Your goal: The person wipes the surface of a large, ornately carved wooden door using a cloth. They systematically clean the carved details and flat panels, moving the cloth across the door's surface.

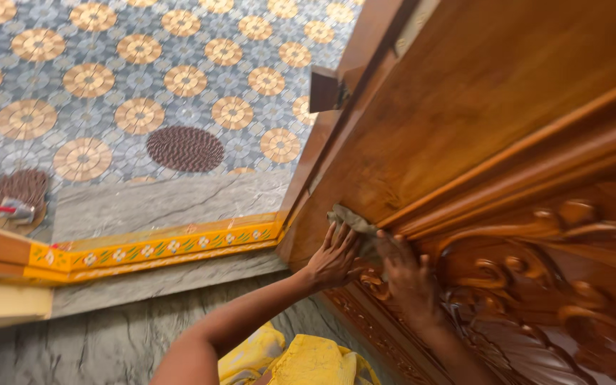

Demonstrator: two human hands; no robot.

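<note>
1. Pressing a grey-green cloth [351, 219] against the carved wooden door [507, 142], left hand [333, 257] flat with fingers spread beside it.
2. Gripping the cloth's lower part with right hand [409, 278], fingers curled.
3. Crouching over grey stone floor [108, 335], beside a yellow floral threshold [165, 246] and patterned tiles [144, 85].

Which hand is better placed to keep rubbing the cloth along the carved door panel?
Probably the right hand: it lies on the carved door, fingers on the cloth. The left hand only touches the cloth's lower edge.
</note>
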